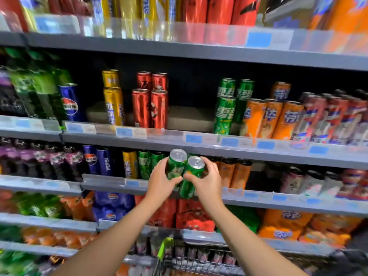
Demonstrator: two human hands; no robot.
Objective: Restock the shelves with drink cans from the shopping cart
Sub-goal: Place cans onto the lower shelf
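1. Left hand [161,181] grips a slim green aluminium drink can [176,165], fingers wrapped round it.
2. Right hand [207,179] grips another green can [191,177], touching the first.
3. Just behind both hands: grey metal shelf edge [249,154].
4. Wire shopping cart [199,261] sits below the wrists.

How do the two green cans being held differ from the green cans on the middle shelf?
The held green cans are gripped side by side, left hand and right hand, tilted in front of a lower shelf. The shelved green cans stand upright in a row front to back, untouched. Both are slim, green, silver-topped.
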